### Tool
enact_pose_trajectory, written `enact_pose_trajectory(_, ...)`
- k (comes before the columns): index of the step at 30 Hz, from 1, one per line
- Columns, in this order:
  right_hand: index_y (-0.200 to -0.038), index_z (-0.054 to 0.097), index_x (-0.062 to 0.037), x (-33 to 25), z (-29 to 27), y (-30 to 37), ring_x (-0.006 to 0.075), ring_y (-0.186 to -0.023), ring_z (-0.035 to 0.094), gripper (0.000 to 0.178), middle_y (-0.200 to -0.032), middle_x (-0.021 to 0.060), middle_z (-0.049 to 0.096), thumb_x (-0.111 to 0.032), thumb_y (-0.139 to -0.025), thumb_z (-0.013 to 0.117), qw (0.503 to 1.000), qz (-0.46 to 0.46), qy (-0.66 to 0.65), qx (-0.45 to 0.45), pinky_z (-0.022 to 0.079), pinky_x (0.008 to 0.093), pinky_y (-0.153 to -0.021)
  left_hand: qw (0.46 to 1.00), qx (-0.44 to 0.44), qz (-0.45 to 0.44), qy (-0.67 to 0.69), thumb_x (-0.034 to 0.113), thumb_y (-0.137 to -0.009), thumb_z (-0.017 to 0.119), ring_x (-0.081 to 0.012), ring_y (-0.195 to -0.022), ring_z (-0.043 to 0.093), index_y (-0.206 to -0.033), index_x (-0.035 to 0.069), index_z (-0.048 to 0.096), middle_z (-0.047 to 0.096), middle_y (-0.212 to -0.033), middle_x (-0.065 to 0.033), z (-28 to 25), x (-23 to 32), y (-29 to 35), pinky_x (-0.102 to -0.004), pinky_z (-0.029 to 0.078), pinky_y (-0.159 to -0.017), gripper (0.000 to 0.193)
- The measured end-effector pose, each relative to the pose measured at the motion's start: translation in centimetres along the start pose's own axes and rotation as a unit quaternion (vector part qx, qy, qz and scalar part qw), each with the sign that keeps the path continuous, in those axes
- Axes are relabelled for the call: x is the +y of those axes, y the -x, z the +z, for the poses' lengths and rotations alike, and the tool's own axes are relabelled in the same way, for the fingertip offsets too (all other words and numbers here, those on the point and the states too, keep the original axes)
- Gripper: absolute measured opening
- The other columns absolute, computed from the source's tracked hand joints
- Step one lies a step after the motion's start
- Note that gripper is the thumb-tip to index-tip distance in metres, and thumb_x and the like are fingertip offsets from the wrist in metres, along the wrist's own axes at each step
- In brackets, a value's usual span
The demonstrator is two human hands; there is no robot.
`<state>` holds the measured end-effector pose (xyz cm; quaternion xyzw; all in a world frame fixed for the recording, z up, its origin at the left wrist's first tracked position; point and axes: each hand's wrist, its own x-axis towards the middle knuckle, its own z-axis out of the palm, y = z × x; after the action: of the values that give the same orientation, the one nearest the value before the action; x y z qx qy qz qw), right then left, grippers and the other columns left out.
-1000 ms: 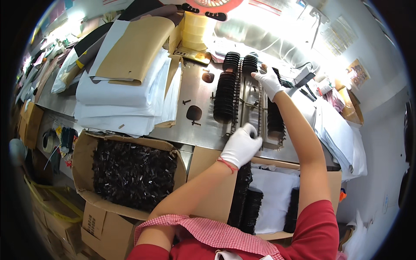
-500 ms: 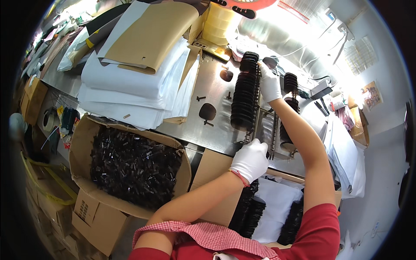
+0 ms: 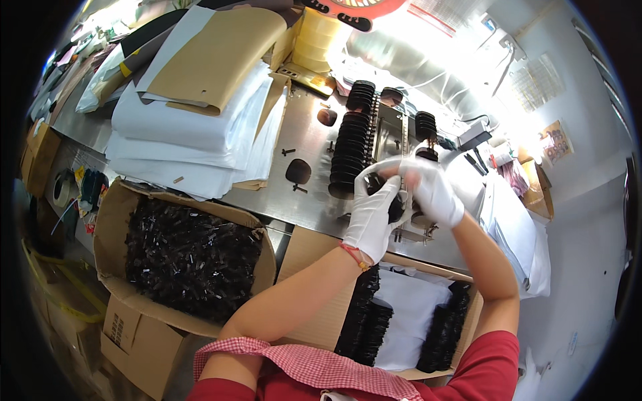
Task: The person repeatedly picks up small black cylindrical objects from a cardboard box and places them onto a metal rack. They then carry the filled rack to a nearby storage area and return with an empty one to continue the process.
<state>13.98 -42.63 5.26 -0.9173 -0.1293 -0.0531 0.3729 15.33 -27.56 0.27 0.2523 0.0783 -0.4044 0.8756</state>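
Dark piece (image 3: 396, 211) in left hand (image 3: 372, 217), grip curled around it, right hand (image 3: 436, 194) blurred just beside, can't tell its grip, both forearms (image 3: 294, 301) angled inward to the steel counter (image 3: 257, 206) by the disc rows (image 3: 349, 148), sheet (image 3: 538, 80) on wall (image 3: 575, 200), print too small to read.

Left hand (image 3: 374, 222): plain white glove (image 3: 365, 232), thin, fabric-like, ending at wrist. Red cord bracelet (image 3: 351, 250) just below it, small gold-coloured bead (image 3: 364, 266) on it. Right hand (image 3: 439, 194): matching white covering, blurred; some fingertips look bare. Forearms bare. Short red right sleeve (image 3: 491, 354), ends above elbow; red left sleeve (image 3: 224, 391) too. Over the top, red-and-white gingham cloth (image 3: 307, 364), ruffled edge.
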Motion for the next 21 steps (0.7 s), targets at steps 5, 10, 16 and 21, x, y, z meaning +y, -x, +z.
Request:
enact_pose_trajectory(5,-0.124,0.06,0.0011,13.8,-2.7,-8.0,0.0173,-0.096,0.062,0.042,-0.105,0.0087,0.069,-0.027,-0.094,0.066,0.934,0.217,-0.017,0.282,0.048,0.0304,-0.092,0.948,-0.032,0.024,-0.317,0.006,-0.085,0.068,-0.004,-0.065,0.058,-0.115,0.011,0.058,0.062,-0.09,0.0022,-1.8,-2.8,-0.5,-0.0219,0.051,-0.049,0.032)
enact_pose_trajectory(10,-0.128,0.064,-0.0071,22.8,-2.6,-13.1,0.0226,-0.107,0.062,0.038,-0.121,0.0134,0.065,-0.005,-0.089,0.065,0.91,0.271,-0.189,0.252,0.052,0.0313,-0.088,0.833,-0.067,-0.003,-0.549,0.02,-0.085,0.072,-0.0089,-0.086,0.063,-0.111,0.006,0.064,0.069,-0.094,-0.0061,-3.5,-2.6,-0.7,-0.0251,0.052,-0.082,0.031)
enact_pose_trajectory(16,-0.109,0.074,-0.0118,20.5,2.6,-16.0,0.0332,-0.096,0.068,0.028,-0.102,0.0175,0.071,-0.009,-0.089,0.054,0.835,-0.053,0.475,0.273,0.053,0.041,-0.087,0.814,-0.036,-0.015,-0.58,0.026,-0.087,0.07,-0.006,-0.068,0.057,-0.105,0.006,0.065,0.064,-0.077,-0.0038,-4.0,-1.8,-0.4,-0.0246,0.051,-0.067,0.027)
enact_pose_trajectory(21,-0.121,0.072,-0.0112,23.1,-4.3,-13.0,0.0204,-0.072,0.068,0.034,-0.096,0.0095,0.076,-0.01,-0.091,0.056,0.919,0.181,0.108,0.332,0.054,0.0321,-0.072,0.909,-0.091,0.041,-0.405,0.004,-0.087,0.066,-0.0045,-0.065,0.057,-0.102,0.004,0.063,0.063,-0.082,0.0014,-4.5,-3.9,-0.6,-0.0216,0.048,-0.057,0.015)
